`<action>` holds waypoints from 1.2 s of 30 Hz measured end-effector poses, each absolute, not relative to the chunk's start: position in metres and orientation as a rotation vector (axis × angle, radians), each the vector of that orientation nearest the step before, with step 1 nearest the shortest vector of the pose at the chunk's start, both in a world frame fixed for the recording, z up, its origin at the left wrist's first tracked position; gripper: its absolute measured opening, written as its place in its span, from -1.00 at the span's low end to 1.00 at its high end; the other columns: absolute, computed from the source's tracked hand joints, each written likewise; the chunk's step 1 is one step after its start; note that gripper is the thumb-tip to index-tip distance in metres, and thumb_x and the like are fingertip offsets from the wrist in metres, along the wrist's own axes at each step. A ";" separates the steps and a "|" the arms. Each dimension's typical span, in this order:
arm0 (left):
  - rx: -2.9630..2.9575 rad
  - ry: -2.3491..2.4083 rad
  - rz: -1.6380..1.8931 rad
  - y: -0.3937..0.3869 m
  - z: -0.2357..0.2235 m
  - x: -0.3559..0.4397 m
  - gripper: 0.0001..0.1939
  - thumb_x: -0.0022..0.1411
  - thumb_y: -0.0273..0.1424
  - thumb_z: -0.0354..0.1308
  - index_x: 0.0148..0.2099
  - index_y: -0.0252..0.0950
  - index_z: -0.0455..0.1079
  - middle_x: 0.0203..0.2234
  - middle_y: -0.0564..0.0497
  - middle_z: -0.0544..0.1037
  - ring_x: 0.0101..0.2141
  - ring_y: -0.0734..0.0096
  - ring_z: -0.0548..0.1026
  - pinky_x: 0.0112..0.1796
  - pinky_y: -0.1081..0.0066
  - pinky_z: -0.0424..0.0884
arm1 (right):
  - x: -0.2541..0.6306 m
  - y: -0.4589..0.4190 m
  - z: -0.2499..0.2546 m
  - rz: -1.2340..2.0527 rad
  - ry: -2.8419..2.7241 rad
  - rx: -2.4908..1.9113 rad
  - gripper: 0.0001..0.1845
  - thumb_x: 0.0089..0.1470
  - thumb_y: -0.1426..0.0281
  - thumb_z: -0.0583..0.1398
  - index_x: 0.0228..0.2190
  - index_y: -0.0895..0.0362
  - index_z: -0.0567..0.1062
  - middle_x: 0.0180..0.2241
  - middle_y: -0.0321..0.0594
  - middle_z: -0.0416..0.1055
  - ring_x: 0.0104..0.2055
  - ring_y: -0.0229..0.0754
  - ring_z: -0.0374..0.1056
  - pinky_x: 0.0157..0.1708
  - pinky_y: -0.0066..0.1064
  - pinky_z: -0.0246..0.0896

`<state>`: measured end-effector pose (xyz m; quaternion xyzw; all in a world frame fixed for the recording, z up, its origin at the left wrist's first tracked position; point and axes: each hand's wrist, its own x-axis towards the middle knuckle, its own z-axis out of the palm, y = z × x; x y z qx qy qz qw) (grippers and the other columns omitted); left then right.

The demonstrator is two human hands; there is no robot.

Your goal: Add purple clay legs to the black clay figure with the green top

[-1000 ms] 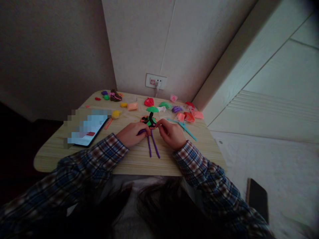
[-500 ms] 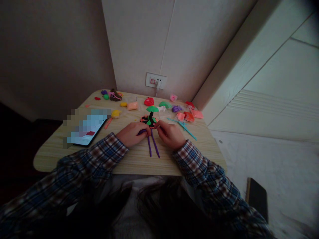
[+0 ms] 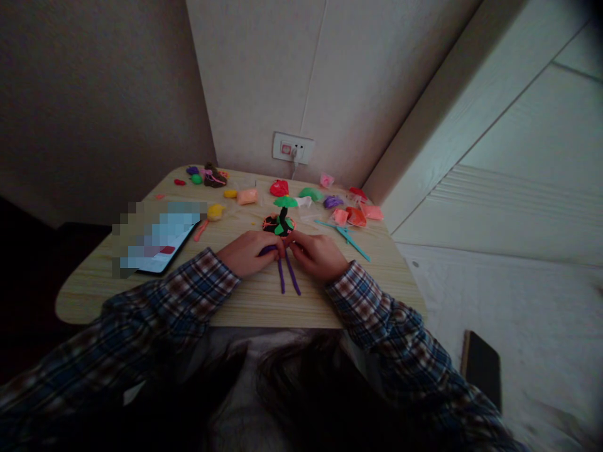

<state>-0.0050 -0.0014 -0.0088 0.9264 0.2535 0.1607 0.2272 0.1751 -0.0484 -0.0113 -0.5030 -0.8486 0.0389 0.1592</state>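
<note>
My left hand [image 3: 252,253] is closed in a pinch on a purple clay strand [image 3: 268,250], which curls out beside its thumb. Two more lengths of purple clay strand [image 3: 293,276] lie on the table, running from the fingertips toward me. My right hand [image 3: 320,254] is also pinched, its fingertips meeting the left ones; what they hold is hidden. Just beyond both hands stands a small clay model [image 3: 279,224], a black base with orange lines and green leaves, a black upright stem and a green top [image 3: 285,201]. Its near edge is covered by my fingers.
A tablet [image 3: 164,242] lies at the left of the wooden table [image 3: 245,301]. Yellow clay [image 3: 215,212], peach clay [image 3: 247,196], red clay [image 3: 279,188] and purple clay [image 3: 333,201] sit behind. Turquoise modelling tools [image 3: 352,243] lie to the right. A phone [image 3: 483,367] rests beyond the table.
My right hand's fingertips have moved left, from the model's right front edge to meet my left fingers. My left hand stays on the purple strand. The view has shifted slightly.
</note>
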 end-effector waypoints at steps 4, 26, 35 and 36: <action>2.546 0.693 0.433 -0.002 -0.008 -0.005 -0.82 0.09 -0.56 -0.05 -0.35 -0.33 0.38 -0.42 0.04 0.50 -0.35 0.42 0.43 -0.26 0.46 0.29 | 0.176 -0.048 -0.013 0.102 -2.420 -1.436 -0.76 0.13 0.42 -0.04 -0.23 0.12 0.38 -0.38 -0.22 0.46 -0.39 -0.21 0.34 -0.40 -0.46 0.03; 2.256 0.683 0.474 -0.008 -0.005 -0.004 -0.89 0.14 -0.41 -0.04 -0.29 -0.32 0.27 -0.50 0.07 0.50 -0.54 0.52 0.43 -0.47 0.52 0.32 | 0.176 -0.048 -0.014 0.101 -2.344 -1.428 -0.76 0.15 0.39 -0.06 -0.25 0.13 0.37 -0.43 -0.23 0.44 -0.42 -0.23 0.32 -0.40 -0.47 0.04; 2.138 0.655 0.535 -0.006 -0.013 -0.005 -0.92 0.16 -0.40 -0.02 -0.30 -0.27 0.13 -0.47 0.07 0.50 -0.55 0.53 0.43 -0.47 0.50 0.36 | 0.175 -0.049 -0.011 0.150 -2.353 -1.410 -0.77 0.15 0.41 -0.05 -0.26 0.14 0.37 -0.43 -0.23 0.43 -0.42 -0.25 0.31 -0.40 -0.48 0.03; 2.130 0.657 0.546 -0.006 -0.013 -0.005 -0.92 0.16 -0.40 -0.02 -0.30 -0.27 0.11 -0.47 0.08 0.50 -0.55 0.53 0.43 -0.46 0.49 0.36 | 0.175 -0.049 -0.011 0.160 -2.365 -1.400 -0.77 0.14 0.41 -0.05 -0.25 0.14 0.37 -0.43 -0.23 0.42 -0.42 -0.25 0.31 -0.40 -0.48 0.03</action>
